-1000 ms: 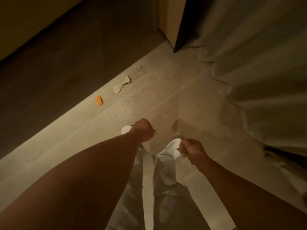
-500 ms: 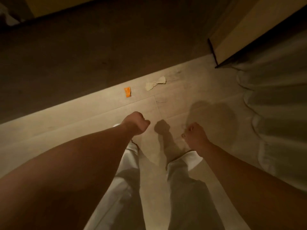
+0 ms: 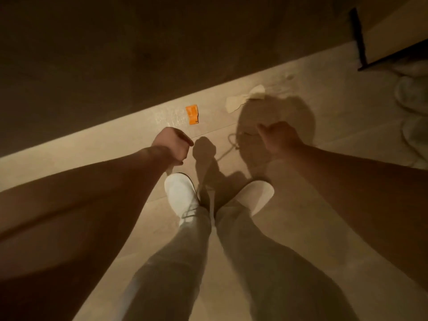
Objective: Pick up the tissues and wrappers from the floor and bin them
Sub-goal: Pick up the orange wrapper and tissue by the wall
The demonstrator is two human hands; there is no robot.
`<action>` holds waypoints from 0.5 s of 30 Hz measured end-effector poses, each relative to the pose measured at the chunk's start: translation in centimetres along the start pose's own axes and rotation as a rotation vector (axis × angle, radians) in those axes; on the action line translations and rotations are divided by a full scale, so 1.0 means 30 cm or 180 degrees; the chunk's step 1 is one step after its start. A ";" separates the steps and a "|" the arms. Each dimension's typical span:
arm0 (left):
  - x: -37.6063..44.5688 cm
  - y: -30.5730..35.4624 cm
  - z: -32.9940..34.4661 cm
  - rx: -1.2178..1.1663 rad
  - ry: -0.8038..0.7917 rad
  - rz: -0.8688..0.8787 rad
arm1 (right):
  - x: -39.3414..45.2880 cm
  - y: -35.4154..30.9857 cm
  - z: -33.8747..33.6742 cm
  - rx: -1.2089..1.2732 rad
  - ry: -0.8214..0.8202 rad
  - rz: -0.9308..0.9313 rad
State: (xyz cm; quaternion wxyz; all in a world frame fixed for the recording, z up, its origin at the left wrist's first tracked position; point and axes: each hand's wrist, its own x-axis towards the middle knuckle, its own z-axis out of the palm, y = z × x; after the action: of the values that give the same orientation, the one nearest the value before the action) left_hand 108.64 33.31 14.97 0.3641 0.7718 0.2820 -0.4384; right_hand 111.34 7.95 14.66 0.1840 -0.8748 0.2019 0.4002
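A small orange wrapper (image 3: 192, 114) lies on the pale wood floor (image 3: 324, 126), with a glossy clear film (image 3: 166, 118) beside it on its left. A crumpled pale tissue (image 3: 245, 98) lies further right and a little farther away. My left hand (image 3: 172, 144) is closed in a fist just short of the orange wrapper, and nothing shows in it. My right hand (image 3: 278, 137) hovers below the tissue with its fingers curled and thumb out. A thin looped strand (image 3: 232, 142) shows by its thumb, and I cannot tell whether the hand holds it.
A darker floor strip (image 3: 139, 54) runs across the far side. A dark-edged furniture corner (image 3: 361, 42) stands at the top right, with pale bunched fabric (image 3: 412, 100) below it. My two white shoes (image 3: 183, 193) stand close behind the hands.
The view has swung so the wrapper and tissue sit closer and more central. My right hand has moved forward and right, toward the tissue. My left hand stays fisted.
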 end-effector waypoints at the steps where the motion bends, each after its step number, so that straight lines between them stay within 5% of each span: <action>1: 0.064 -0.016 0.010 0.0110 0.0047 0.0092 | 0.077 0.006 0.031 -0.0140 0.0009 0.0003; 11: 0.693 -0.070 0.149 0.0201 0.1020 -0.0240 | 0.647 -0.030 0.233 -0.0682 0.0381 -0.0646; 15: 0.862 -0.064 0.213 0.0105 0.1002 -0.0115 | 0.771 -0.055 0.253 -0.1018 0.0339 -0.1038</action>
State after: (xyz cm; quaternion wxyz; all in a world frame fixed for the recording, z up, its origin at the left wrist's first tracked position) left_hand 116.00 32.25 -10.68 0.2947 0.8316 0.3422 -0.3231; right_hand 121.25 8.26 -7.63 0.0943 -0.9337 0.0014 0.3453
